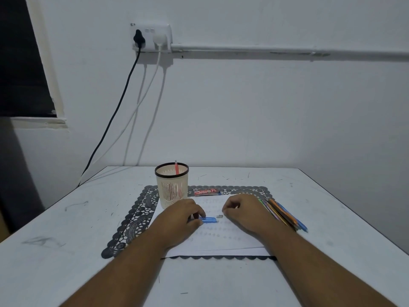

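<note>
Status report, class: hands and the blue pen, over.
Left hand pinches blue pen on the paper. Right hand curled near small grey piece, hold unclear. Nothing blocking.

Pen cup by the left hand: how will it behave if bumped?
Cup likely light: slotted plastic wall, only one red pen showing. Taller than wide with a narrower base, so it may tip rather than slide. The lacy mat under it could snag its base.

tiny grey piece [219, 216] — too small
</note>
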### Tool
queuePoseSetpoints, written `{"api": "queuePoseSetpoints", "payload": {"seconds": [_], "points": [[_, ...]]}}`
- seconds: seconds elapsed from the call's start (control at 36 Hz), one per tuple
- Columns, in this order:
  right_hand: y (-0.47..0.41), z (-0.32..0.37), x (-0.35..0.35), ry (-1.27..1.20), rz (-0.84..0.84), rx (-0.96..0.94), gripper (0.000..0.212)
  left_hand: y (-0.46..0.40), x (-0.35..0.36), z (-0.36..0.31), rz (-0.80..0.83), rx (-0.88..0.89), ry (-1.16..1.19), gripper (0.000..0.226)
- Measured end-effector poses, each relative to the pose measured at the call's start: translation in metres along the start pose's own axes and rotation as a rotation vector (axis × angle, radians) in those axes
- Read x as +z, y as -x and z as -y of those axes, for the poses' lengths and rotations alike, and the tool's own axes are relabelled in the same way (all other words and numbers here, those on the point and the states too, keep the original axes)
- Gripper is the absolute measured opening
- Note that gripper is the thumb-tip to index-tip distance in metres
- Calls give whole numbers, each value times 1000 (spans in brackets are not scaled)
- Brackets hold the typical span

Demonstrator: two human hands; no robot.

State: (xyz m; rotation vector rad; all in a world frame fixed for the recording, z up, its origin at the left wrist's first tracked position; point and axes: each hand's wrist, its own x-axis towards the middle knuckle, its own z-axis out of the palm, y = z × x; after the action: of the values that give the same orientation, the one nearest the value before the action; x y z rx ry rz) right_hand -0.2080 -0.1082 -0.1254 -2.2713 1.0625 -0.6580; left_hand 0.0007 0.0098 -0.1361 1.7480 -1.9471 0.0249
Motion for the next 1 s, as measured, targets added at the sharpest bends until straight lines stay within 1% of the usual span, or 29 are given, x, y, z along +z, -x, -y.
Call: {"api": "queuePoseSetpoints", "payload": {"seconds": [0.14, 0.31, 0.39, 0.44, 0.47, 0.56, 0.58, 0.67, 0.75, 0.83, 1.0], "points": [[-5, -2, -3, -51, -55, 9, 19, 1, 1, 3, -2, -18, 25, 16], [-33, 6, 3, 1, -141, 31, 20, 1, 2, 3, -28, -24, 41, 15], [-54, 10, 5, 43, -161, 2, 23, 1, 1, 2, -30, -42, 61, 15], [-68, 11, 8, 103, -144, -5, 17, 2, 0, 0, -35, -52, 66, 16], [-77, 10, 13, 130, -136, 0, 18, 3, 0, 1, -34, -60, 63, 16], [-89, 4, 23, 232, -115, -5, 40, 3, 4, -1, -42, -61, 69, 17], [-92, 2, 27, 289, -99, -31, 41, 3, 5, -1, -51, -56, 68, 18], [-96, 0, 35, 448, -33, -76, 27, 2, 4, -3, -76, -35, 56, 19], [-98, 3, 41, 469, -58, -86, 26, 3, 3, -3, -83, -16, 51, 21], [-97, 7, 42, 445, -79, -111, 26, 3, 2, -2, -76, -13, 47, 20], [-87, 10, 34, 325, -210, -142, 21, 2, 1, -1, -97, -5, 42, 20]]}}
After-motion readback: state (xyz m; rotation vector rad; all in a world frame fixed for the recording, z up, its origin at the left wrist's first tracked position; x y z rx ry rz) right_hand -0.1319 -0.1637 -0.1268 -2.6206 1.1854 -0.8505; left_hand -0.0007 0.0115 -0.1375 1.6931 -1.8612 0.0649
